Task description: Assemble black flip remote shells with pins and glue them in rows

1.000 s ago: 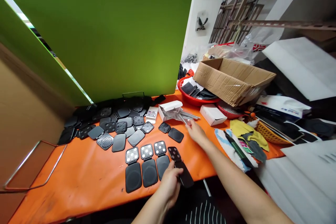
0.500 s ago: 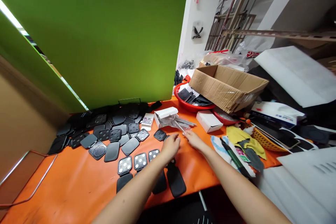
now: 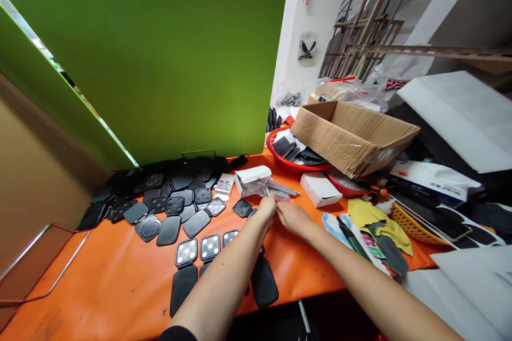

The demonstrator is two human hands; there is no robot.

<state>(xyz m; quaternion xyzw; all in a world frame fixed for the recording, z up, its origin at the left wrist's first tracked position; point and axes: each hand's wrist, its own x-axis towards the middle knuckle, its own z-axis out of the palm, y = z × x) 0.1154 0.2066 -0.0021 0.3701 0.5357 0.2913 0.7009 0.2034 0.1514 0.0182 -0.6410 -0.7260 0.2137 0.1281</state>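
My left hand [image 3: 267, 210] and my right hand [image 3: 293, 216] meet over the orange table [image 3: 116, 277], fingers bent inward and almost touching. Both look closed; what lies between the fingertips is too small or hidden to make out. Just beyond them are a clear plastic bag [image 3: 256, 188] and several thin silver rods [image 3: 283, 188], by an opened white box [image 3: 253, 173]. Under and beside my left forearm, black flip-open cases with light dotted faces [image 3: 186, 252] stand in a row. My forearm covers part of that row. A small dark case [image 3: 242, 208] sits left of my left hand.
Many black cases [image 3: 168, 230] are heaped at the left, before a green panel [image 3: 160, 64]. At the right are a closed white box [image 3: 320, 189], a red basin [image 3: 296, 165], a cardboard box [image 3: 352, 138], markers [image 3: 354, 237] and a yellow cloth [image 3: 376, 221]. A wire rack [image 3: 68, 266] stands at the left edge.
My left hand has moved forward and my hands have drawn together. A silver rod that showed at my right fingertips is no longer distinguishable there. The view has shifted slightly.
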